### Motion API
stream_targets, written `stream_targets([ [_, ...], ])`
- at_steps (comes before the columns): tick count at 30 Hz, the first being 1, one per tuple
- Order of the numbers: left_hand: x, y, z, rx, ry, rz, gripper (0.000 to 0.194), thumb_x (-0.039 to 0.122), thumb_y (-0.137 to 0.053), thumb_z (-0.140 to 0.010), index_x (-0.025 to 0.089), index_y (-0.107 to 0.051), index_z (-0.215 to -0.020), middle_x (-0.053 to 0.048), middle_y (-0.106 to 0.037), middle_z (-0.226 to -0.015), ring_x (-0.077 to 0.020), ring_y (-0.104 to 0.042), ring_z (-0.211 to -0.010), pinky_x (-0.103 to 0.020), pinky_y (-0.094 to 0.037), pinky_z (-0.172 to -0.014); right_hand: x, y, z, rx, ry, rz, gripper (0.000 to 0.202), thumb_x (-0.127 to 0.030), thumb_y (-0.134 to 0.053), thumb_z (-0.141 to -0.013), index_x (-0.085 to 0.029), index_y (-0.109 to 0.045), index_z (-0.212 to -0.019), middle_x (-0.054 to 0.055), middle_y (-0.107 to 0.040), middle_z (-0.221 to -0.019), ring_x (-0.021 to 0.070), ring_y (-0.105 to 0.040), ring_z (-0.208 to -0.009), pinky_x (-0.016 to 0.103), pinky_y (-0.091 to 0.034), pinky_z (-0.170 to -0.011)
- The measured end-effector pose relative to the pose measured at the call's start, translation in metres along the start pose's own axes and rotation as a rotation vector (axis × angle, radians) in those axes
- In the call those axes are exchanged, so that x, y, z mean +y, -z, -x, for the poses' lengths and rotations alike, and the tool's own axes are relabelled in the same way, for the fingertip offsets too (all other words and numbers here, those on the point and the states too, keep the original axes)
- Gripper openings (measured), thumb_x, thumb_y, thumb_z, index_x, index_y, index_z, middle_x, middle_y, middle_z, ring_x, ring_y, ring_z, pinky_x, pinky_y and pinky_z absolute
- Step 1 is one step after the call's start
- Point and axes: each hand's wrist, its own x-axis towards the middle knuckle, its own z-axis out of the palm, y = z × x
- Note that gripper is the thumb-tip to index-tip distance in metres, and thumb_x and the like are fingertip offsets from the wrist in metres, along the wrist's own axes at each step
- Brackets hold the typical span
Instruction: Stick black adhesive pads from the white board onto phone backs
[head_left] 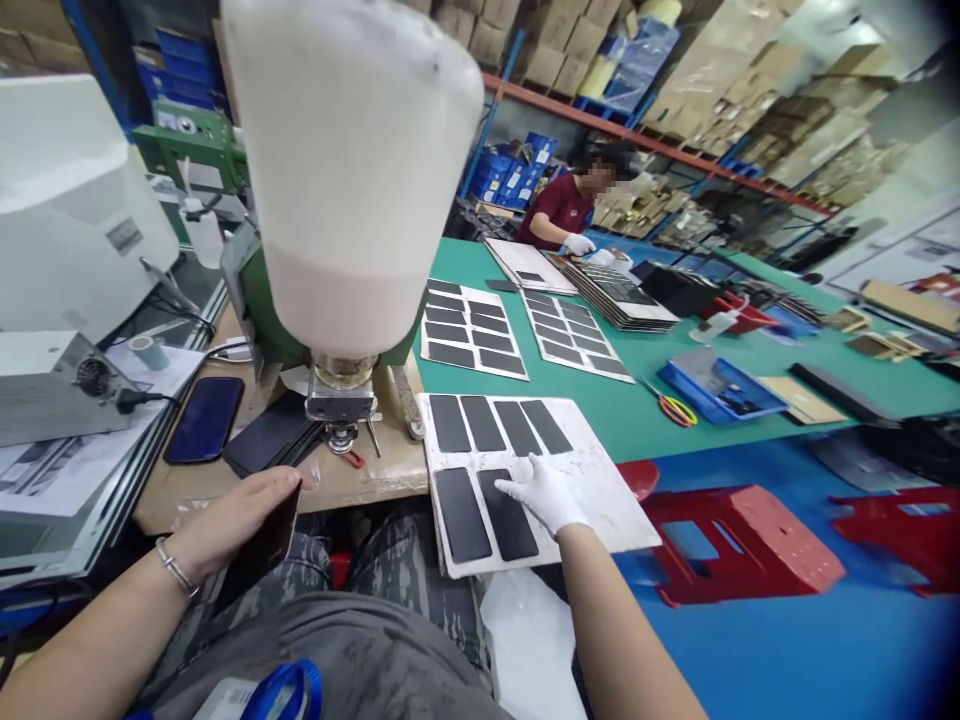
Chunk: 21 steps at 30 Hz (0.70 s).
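Note:
My left hand, bare with a bracelet at the wrist, is closed round a thin dark rectangular piece held over my lap. My right hand wears a white glove. Its fingers are apart, with the thumb resting on a black rectangular panel on a white board. Several similar panels lie in two rows there, one black panel just to the left. A press-like machine with a large whitish hopper stands ahead, its metal head above the wooden bench.
A stack of dark panels and a phone lie left of the machine head. Two more boards of panels rest on the green table. Scissors, a blue tray and red stools are rightward. A co-worker sits beyond.

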Motion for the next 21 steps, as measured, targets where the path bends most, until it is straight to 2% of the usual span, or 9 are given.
stream_targets([
  [3,0.007,-0.006,-0.001,-0.039,0.008,-0.045,0.04,0.055,-0.056,-0.077,0.016,-0.058,-0.087,0.001,-0.058,-0.071,-0.0142,-0.052,-0.064,-0.025,-0.039,-0.06,-0.021,-0.012,0.007,0.023,0.051,-0.024,0.042,-0.039,-0.07,-0.067,-0.015,-0.063,-0.101,0.012,-0.067,-0.096,0.029,-0.057,-0.104,0.047,-0.031,-0.101],
  [5,0.011,-0.011,-0.002,0.006,-0.051,-0.213,0.037,0.053,-0.058,-0.075,0.016,-0.057,-0.081,0.002,-0.055,-0.068,-0.014,-0.05,-0.063,-0.025,-0.037,-0.06,-0.044,-0.032,0.025,-0.133,0.141,-0.128,0.04,-0.046,-0.062,-0.075,-0.017,-0.063,-0.103,0.012,-0.066,-0.102,0.0249,-0.059,-0.102,0.042,-0.037,-0.098],
  [7,0.015,-0.018,-0.002,0.091,-0.109,-0.434,0.036,0.053,-0.06,-0.074,0.018,-0.057,-0.076,0.003,-0.054,-0.063,-0.0146,-0.049,-0.06,-0.025,-0.035,-0.058,-0.069,-0.063,0.051,-0.534,0.239,-0.291,0.045,-0.054,-0.056,-0.079,-0.016,-0.062,-0.103,0.012,-0.068,-0.096,0.0228,-0.062,-0.095,0.041,-0.042,-0.093],
  [9,0.021,-0.027,-0.002,0.18,-0.164,-0.614,0.036,0.055,-0.061,-0.072,0.019,-0.055,-0.073,0.002,-0.055,-0.062,-0.016,-0.05,-0.061,-0.026,-0.034,-0.058,-0.089,-0.098,0.077,-0.961,0.214,-0.504,0.061,-0.059,-0.055,-0.076,-0.014,-0.052,-0.117,0.008,-0.069,-0.079,0.0206,-0.066,-0.075,0.038,-0.05,-0.075],
  [11,0.027,-0.032,0.001,0.238,-0.223,-0.705,0.037,0.056,-0.061,-0.071,0.02,-0.054,-0.071,0.001,-0.059,-0.066,-0.0175,-0.053,-0.064,-0.027,-0.035,-0.06,-0.102,-0.128,0.093,-1.144,0.141,-0.628,0.066,-0.06,-0.06,-0.072,-0.014,-0.049,-0.117,0.002,-0.065,-0.064,0.0172,-0.062,-0.055,0.032,-0.05,-0.058],
  [14,0.035,-0.025,0.005,0.294,-0.274,-0.683,0.035,0.055,-0.06,-0.072,0.021,-0.057,-0.076,0.0,-0.062,-0.072,-0.0185,-0.056,-0.069,-0.028,-0.038,-0.063,-0.108,-0.14,0.095,-1.056,0.149,-0.623,0.053,-0.057,-0.058,-0.076,-0.014,-0.053,-0.107,-0.001,-0.06,-0.055,0.0137,-0.056,-0.045,0.027,-0.047,-0.049],
  [18,0.036,-0.002,0.009,0.37,-0.245,-0.316,0.041,0.058,-0.047,-0.081,0.018,-0.058,-0.085,0.0,-0.058,-0.07,-0.0148,-0.053,-0.062,-0.026,-0.04,-0.06,-0.106,-0.103,0.069,-0.747,0.452,-0.323,0.033,-0.045,-0.05,-0.087,-0.017,-0.064,-0.094,0.004,-0.065,-0.071,0.0152,-0.061,-0.063,0.029,-0.049,-0.064],
  [19,0.034,0.001,0.009,0.32,-0.199,-0.175,0.047,0.06,-0.041,-0.083,0.017,-0.057,-0.087,0.0,-0.057,-0.066,-0.0133,-0.051,-0.056,-0.025,-0.039,-0.055,-0.105,-0.092,0.062,-0.644,0.562,-0.251,0.029,-0.041,-0.05,-0.088,-0.019,-0.066,-0.097,0.006,-0.067,-0.078,0.0165,-0.062,-0.071,0.031,-0.049,-0.07],
  [21,0.028,-0.001,0.008,0.088,-0.095,0.07,0.057,0.066,-0.03,-0.083,0.015,-0.056,-0.086,0.0,-0.055,-0.058,-0.0106,-0.046,-0.044,-0.023,-0.034,-0.046,-0.104,-0.073,0.051,-0.466,0.791,-0.138,0.025,-0.031,-0.05,-0.088,-0.024,-0.067,-0.106,0.007,-0.067,-0.09,0.019,-0.06,-0.083,0.035,-0.047,-0.078],
])
